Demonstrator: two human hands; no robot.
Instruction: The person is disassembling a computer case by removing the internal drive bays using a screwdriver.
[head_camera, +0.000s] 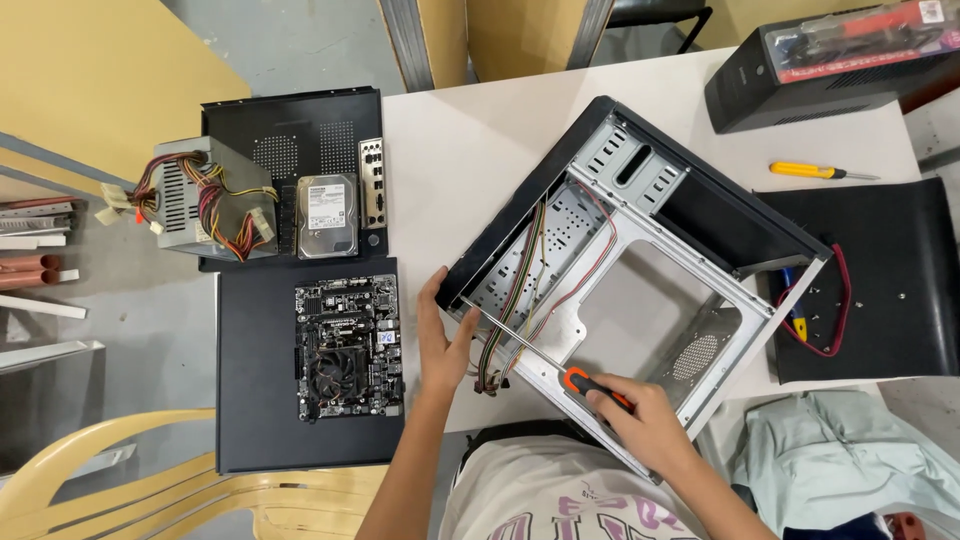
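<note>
Right hand (645, 425) is wrapped around the orange-handled screwdriver (520, 345), tip up at the case's (640, 270) front corner just past the left hand (440, 340) steadying that edge, so looks like a screw's being worked, needs straight pressure.

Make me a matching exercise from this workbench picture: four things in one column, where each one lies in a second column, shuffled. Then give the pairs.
Things:
1. motherboard
2. yellow-handled screwdriver
3. orange-handled screwdriver
4. hard drive

Places:
A. held in the right hand, tip inside the open computer case
B. on the table, beyond the case
C. beside the power supply
D. on a black panel left of the left hand

Pairs: 1-D, 2-B, 3-A, 4-C
</note>
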